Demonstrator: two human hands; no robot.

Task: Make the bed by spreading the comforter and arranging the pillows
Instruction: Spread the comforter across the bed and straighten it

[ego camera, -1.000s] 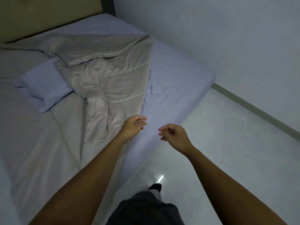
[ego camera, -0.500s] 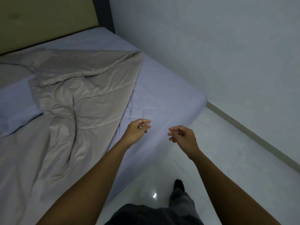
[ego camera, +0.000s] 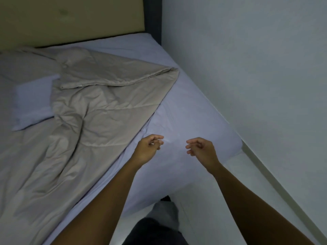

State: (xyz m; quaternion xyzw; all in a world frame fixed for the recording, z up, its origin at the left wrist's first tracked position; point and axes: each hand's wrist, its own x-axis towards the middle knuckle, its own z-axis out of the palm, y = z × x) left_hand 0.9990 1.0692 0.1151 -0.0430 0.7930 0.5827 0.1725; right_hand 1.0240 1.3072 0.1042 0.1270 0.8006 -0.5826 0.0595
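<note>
Both hands hovered mid-frame over the bare sheet (ego camera: pixel 185 106), the left hand (ego camera: pixel 147 148) and right hand (ego camera: pixel 201 149) loosely curled, gripping nothing. The beige comforter (ego camera: pixel 99 110) lay rumpled across left and centre. At the left edge sat the pillow (ego camera: pixel 33 101), its right side overlapped by the comforter.

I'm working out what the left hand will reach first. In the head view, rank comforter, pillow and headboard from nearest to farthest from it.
1. Comforter: its edge lies just left of the left hand.
2. Pillow: farther left, past the crumpled folds.
3. Headboard: far end, top of the view.
</note>
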